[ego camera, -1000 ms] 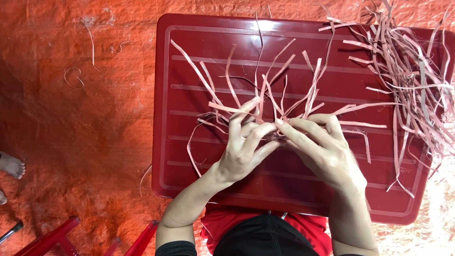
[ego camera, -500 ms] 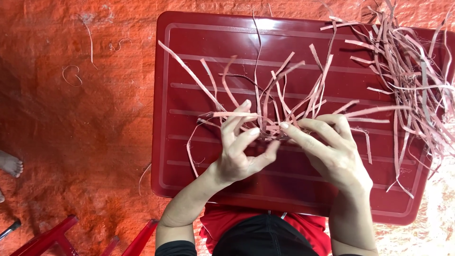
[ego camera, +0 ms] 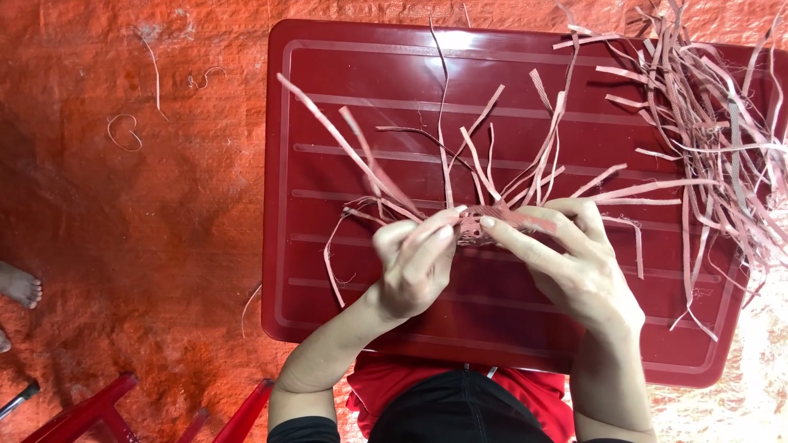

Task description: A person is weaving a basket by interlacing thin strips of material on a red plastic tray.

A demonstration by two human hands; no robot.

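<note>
Over a dark red plastic table (ego camera: 345,271) set on an orange tarpaulin (ego camera: 139,213), a person seen from the head camera works a small knot of pinkish woven strips (ego camera: 480,223) held just above the ribbed tabletop. Left hand (ego camera: 414,267) and right hand (ego camera: 574,262) meet at the middle of the table, fingertips pressed together on the woven centre from either side, the left thumb and forefinger pinched on one edge and the right forefinger laid along the other, a grip that appears meant to keep the crossing strips from slipping apart. Loose ends fan upward and outward from that pinch, free of the table so they can be picked out one at a time. A larger heap of spare strips (ego camera: 714,123) lies at the table's far right corner, near the right hand, spilling over the edge. Stray scraps (ego camera: 123,131) curl on the tarpaulin to the left; a bare foot (ego camera: 18,285) of another person shows at the left border. How tightly the centre is woven is hard to tell, since the fingers cover most of it.
</note>
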